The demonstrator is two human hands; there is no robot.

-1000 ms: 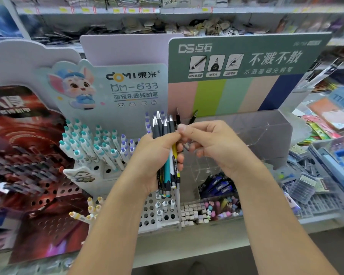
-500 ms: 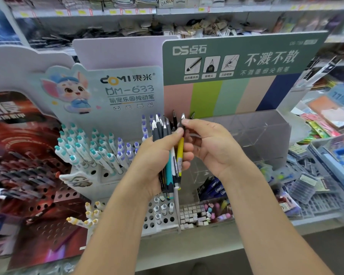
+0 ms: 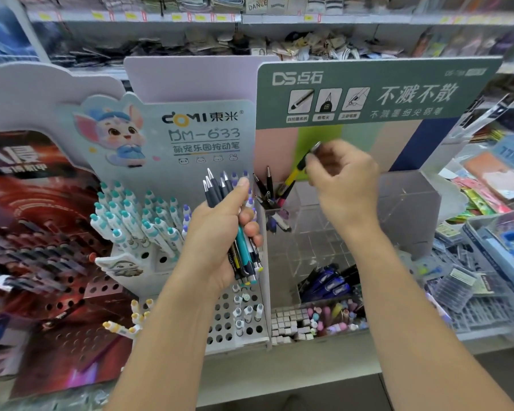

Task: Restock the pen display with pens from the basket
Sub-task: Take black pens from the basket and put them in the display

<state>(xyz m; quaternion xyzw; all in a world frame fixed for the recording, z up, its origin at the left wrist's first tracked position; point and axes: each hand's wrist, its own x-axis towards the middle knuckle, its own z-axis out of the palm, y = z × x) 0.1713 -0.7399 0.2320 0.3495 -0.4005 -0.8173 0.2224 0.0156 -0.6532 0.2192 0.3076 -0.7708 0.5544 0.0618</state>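
At the far left of the frame we see a dark red display (image 3: 42, 262) with rows of round holes and a few dark pens lying in it. Just right of it stands a pale DOMI stand (image 3: 172, 134) with a cartoon mouse on its card; white pens with teal caps (image 3: 131, 221) fill its upper tiers, and its lower perforated panel (image 3: 220, 324) holds only a few white pens.

In the centre, our left hand (image 3: 220, 241) grips a bundle of pens (image 3: 235, 229), fingers curled round the barrels and thumb pressed along them. The silver tips point up, and the teal, white and dark ends stick out below the palm, in front of the DOMI stand's right edge.

Right of that, our right hand (image 3: 341, 179) pinches the top of a single yellow pen (image 3: 294, 173) between thumb and fingertips. The pen is tilted, its lower end down in the upper left cell of a clear acrylic rack (image 3: 407, 203), beside a few dark pens (image 3: 264, 188) already standing there. Behind the rack rises a green DS sign (image 3: 377, 93) with pastel stripes beneath it.

Below the rack, in the lower centre, lie blue pens (image 3: 327, 283) and a tray of small erasers (image 3: 312, 321). At the right edge, a blue basket (image 3: 487, 250) shows only in part, and its contents are too blurred to name.
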